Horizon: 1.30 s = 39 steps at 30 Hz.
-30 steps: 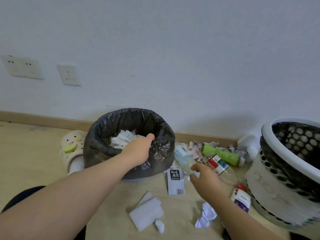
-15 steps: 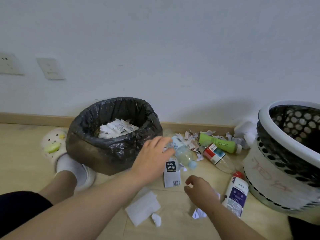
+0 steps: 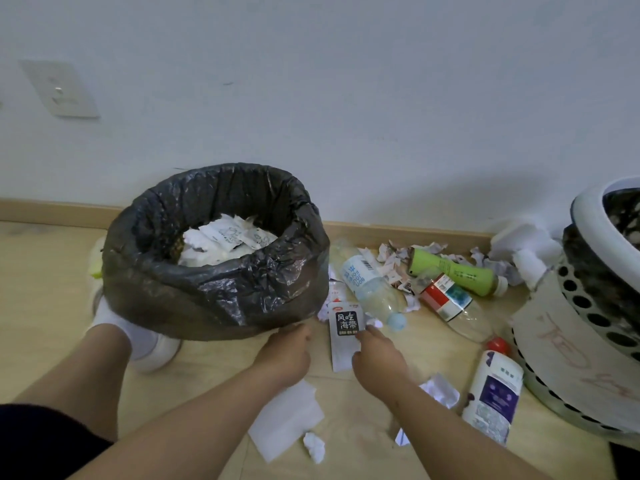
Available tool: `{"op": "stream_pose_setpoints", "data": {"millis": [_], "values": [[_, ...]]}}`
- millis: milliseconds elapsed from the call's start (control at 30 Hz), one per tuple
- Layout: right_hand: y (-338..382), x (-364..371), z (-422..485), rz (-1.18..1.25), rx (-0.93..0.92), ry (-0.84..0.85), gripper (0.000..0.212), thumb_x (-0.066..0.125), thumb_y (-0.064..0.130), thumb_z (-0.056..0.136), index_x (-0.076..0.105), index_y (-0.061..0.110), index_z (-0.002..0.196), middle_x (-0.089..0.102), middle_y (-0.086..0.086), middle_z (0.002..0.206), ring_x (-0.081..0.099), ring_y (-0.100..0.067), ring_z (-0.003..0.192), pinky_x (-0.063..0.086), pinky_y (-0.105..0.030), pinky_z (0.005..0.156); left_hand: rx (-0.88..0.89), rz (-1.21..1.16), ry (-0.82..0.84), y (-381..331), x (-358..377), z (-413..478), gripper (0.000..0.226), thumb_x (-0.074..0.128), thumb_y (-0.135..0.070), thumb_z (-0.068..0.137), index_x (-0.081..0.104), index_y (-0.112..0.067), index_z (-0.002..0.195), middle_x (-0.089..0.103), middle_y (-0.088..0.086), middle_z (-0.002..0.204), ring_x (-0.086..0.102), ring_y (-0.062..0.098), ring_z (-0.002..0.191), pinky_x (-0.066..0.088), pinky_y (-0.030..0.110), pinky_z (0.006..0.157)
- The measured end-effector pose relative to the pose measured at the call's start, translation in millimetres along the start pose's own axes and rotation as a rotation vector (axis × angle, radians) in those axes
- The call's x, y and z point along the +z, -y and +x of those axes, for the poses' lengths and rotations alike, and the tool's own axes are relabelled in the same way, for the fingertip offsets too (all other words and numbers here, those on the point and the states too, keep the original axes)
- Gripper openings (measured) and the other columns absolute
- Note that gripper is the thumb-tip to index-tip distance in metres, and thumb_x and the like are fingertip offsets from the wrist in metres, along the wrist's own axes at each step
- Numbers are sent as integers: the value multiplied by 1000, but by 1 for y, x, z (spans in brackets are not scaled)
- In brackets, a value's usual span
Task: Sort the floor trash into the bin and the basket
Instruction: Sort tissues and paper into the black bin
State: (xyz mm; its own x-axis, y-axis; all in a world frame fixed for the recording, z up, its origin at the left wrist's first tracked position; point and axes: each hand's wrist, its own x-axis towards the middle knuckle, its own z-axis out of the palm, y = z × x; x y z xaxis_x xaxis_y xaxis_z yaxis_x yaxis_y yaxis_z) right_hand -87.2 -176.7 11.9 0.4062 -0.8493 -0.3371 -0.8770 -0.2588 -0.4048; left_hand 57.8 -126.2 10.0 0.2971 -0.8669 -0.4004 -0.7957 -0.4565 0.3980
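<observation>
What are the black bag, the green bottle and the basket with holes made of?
The bin bag looks like thin plastic film: black, shiny and wrinkled. The green bottle seems plastic too, smooth with a pale cap. The basket looks like hard white plastic, moulded with round holes.

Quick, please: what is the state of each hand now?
Left hand: open, holds nothing.
Right hand: fingers on the snack packet; grip cannot be told.
</observation>
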Motion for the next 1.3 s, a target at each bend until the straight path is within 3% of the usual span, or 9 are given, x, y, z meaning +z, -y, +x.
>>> {"op": "stream_pose_setpoints", "data": {"millis": [200, 300, 467, 867, 1000, 1067, 1167, 1200, 1300], "values": [[-1, 10, 34, -181, -82, 111, 56, 41, 29, 95, 23, 16, 146, 25, -2, 152, 26, -20, 139, 31, -34, 105, 53, 34, -2, -19, 7, 21, 43, 35, -10, 89, 42, -22, 129, 27, 4, 147, 29, 28, 133, 32, 39, 109], [-14, 11, 36, -347, -59, 117, 64, 35, 46, 96, 16, 16, 149, 13, 0, 158, 12, -19, 145, 16, -39, 114, 59, 92, -3, -29, 6, 35, 53, 34, -16, 92, 25, -29, 143, 9, -1, 157, 14, 26, 142, 24, 36, 112], [-42, 9, 23, -339, -41, 78, 64, 36, 47, 96, 17, 16, 149, 13, 1, 158, 11, -18, 145, 16, -39, 114, 64, 290, 165, -34, 27, 43, 63, 36, -23, 95, 6, -30, 149, -11, -6, 159, -5, 29, 147, 12, 43, 117], [-80, 11, -53, -335, 20, 166, 64, 36, 29, 96, 6, 16, 152, -2, 3, 160, 1, -16, 148, 7, -40, 118, 247, 501, 234, -29, 62, -14, 61, 35, -25, 95, 8, -32, 149, -5, -8, 159, -2, 25, 147, 21, 41, 116], [-82, 15, -72, -389, 32, 147, 65, 34, 34, 98, 4, 14, 152, -3, 0, 160, -1, -18, 148, 2, -42, 119, 410, 470, 85, -19, 63, -36, 47, 34, -17, 92, 34, -29, 138, 11, -1, 159, 15, 29, 145, 32, 39, 110], [-85, 20, -83, -430, -14, -6, 60, 31, 32, 97, 16, 7, 150, 9, -4, 159, 10, -21, 147, 6, -41, 118, 550, 384, -150, -11, 63, -47, 38, 40, -16, 76, 49, -31, 111, 44, 8, 143, 50, 32, 124, 51, 35, 88], [-95, 32, -108, -336, -108, -258, 54, 36, 33, 77, 72, 8, 108, 67, -2, 119, 66, -20, 108, 30, -35, 97, 558, 326, -269, 5, 68, -62, 45, 70, -26, 52, 51, -35, 92, 57, 2, 122, 54, 18, 102, 55, 26, 64], [-97, 36, -118, -305, -143, -292, 52, 37, 34, 73, 75, 12, 100, 72, -1, 107, 70, -20, 98, 33, -34, 91, 539, 346, -244, 9, 71, -66, 55, 78, -31, 44, 50, -35, 91, 59, 1, 120, 56, 17, 99, 55, 25, 61], [-111, 54, -141, -259, -212, -393, 45, 38, 37, 72, 60, 21, 108, 74, 1, 101, 72, -20, 91, 51, -30, 80, 473, 453, -221, 21, 89, -79, 72, 84, -46, 29, 45, -37, 89, 67, -2, 110, 69, 15, 83, 53, 23, 54]]}}
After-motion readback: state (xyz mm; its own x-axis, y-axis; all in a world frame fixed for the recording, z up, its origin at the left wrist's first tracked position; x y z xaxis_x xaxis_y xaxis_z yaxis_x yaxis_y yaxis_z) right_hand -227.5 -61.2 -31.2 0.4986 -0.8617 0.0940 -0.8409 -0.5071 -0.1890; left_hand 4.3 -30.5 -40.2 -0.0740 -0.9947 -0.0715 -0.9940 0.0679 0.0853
